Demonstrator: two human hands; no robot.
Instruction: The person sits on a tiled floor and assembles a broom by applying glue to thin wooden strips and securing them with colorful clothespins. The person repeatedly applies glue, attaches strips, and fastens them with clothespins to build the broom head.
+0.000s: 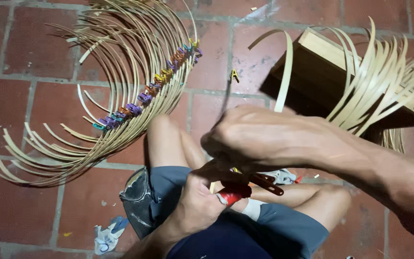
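While left hand (200, 204) grips red-handled tool (235, 194), right hand (259, 139) fisted.

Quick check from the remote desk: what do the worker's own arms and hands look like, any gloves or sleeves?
Both hands, left hand and right hand, are bare: no gloves, rings or watch visible. Both forearms are uncovered, no sleeves in view. The right forearm looks sinewy.

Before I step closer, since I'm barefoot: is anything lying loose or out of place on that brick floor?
Yes. A single yellow clip lies alone on the bricks, apart from the clipped bundle of bamboo strips, and a crumpled glove sits beside the person's leg.
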